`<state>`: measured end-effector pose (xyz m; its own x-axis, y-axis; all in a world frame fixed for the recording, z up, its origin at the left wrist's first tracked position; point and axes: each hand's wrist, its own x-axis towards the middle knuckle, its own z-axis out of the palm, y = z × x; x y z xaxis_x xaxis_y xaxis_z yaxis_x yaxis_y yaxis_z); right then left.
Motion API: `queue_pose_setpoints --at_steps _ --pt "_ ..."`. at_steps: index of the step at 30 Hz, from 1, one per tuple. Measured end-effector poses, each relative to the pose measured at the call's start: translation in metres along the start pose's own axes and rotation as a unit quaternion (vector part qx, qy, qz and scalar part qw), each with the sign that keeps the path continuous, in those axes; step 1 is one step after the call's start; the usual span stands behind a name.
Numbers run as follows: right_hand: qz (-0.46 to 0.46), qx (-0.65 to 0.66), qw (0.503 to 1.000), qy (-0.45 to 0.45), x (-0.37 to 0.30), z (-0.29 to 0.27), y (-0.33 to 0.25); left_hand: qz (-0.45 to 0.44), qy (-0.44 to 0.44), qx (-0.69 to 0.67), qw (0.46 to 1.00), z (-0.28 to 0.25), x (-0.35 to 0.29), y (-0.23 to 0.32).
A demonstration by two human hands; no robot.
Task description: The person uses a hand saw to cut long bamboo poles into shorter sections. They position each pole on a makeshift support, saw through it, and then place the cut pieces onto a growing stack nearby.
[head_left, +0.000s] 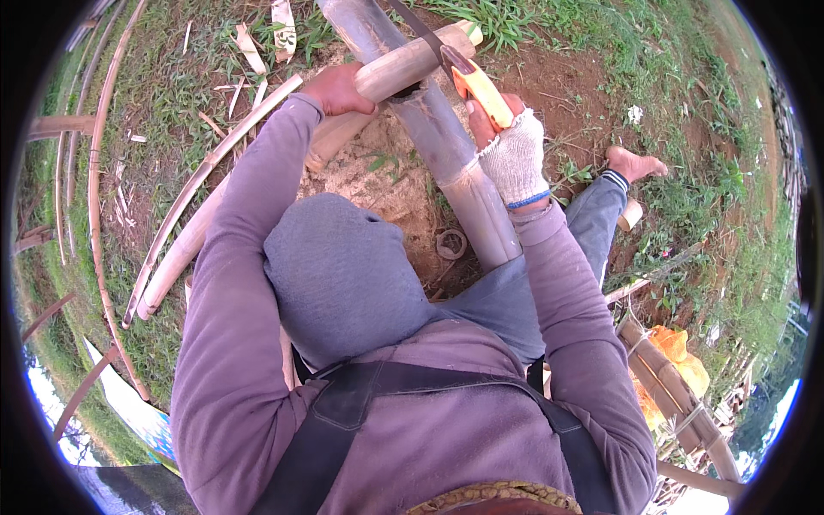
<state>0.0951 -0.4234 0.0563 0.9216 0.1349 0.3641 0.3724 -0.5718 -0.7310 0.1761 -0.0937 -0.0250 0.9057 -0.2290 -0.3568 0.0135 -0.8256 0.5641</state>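
A short length of bamboo (pixel 399 73) lies across a thick bamboo pole (pixel 481 206) that slants over the ground in front of me. My bare left hand (pixel 339 88) is closed around the left part of the short bamboo, pressing it near the pole. In a whitish knit glove with the fingertips bare, my right hand (pixel 515 150) grips the orange-yellow handle of a handsaw (pixel 482 93). The saw's dark blade crosses the bamboo near its right end and runs out of view at the top. How deep the blade sits cannot be made out.
Long split bamboo strips (pixel 202 180) lie to the left, with pale offcuts (pixel 283 30) beyond. Sawdust (pixel 360 176) covers the soil under the pole, beside a cut bamboo ring (pixel 451 245). My bare foot (pixel 633 165) is at right; an orange bag (pixel 682 356) lies by tied bamboo poles (pixel 665 382).
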Motion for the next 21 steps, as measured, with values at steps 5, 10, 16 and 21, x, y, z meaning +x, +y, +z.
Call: queue_pose_setpoints --at_steps 5,10,16,21 --pt "-0.017 -0.052 0.998 -0.019 -0.117 -0.075 0.005 -0.024 -0.010 -0.014 1.000 0.011 -0.012 -0.012" --pt "-0.072 -0.106 0.992 -0.016 -0.071 -0.033 0.027 -0.004 -0.006 -0.017 1.000 0.009 -0.001 0.002" --pt "0.015 0.017 1.000 0.006 -0.030 -0.001 0.008 -0.007 0.010 0.012 1.000 0.000 -0.013 0.000" --pt "0.022 0.022 1.000 -0.004 -0.022 -0.012 0.005 -0.004 -0.010 -0.002 1.000 0.002 -0.011 0.005"
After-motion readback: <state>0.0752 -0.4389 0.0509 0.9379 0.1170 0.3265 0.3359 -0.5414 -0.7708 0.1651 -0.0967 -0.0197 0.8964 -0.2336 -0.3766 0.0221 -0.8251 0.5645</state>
